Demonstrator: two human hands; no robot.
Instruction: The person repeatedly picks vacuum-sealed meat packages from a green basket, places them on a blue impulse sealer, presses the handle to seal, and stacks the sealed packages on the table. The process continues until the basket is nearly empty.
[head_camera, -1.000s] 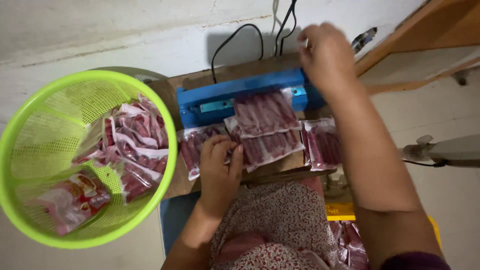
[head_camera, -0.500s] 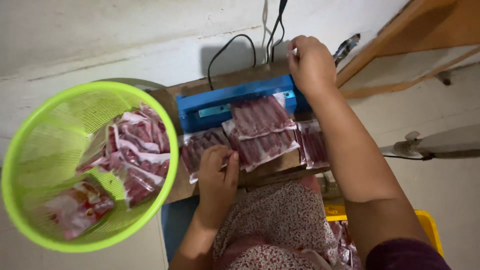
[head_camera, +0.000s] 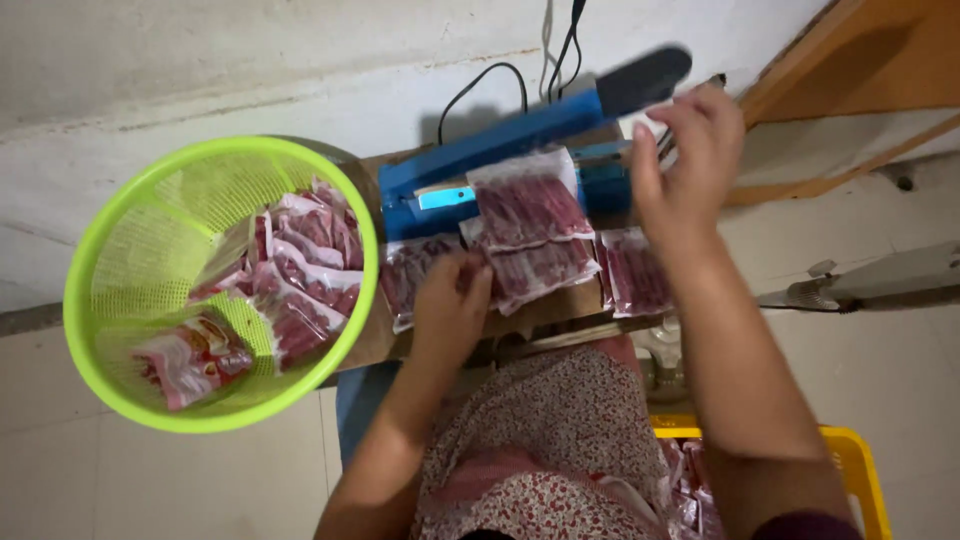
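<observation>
A blue heat sealer (head_camera: 420, 185) stands on a small wooden board (head_camera: 560, 308), its arm (head_camera: 545, 120) tilted up with a black handle end. A clear packet of red pieces (head_camera: 525, 200) lies across the sealer's bar. Against it lies another packet (head_camera: 545, 268), which my left hand (head_camera: 450, 305) pinches by its near edge. More packets lie to the left (head_camera: 405, 275) and right (head_camera: 635, 270). My right hand (head_camera: 690, 160) hovers just below the raised handle with its fingers spread and nothing in it.
A lime green basket (head_camera: 100, 230) at the left holds several sealed packets. A yellow crate (head_camera: 860, 460) with more packets sits at the lower right. Black cables (head_camera: 480, 85) run up the wall. A wooden frame (head_camera: 860, 70) and a grey metal part (head_camera: 880, 280) are on the right.
My right hand was pressing the sealer arm down; now the arm has swung up and the hand is off it. My left hand stays on the packets.
</observation>
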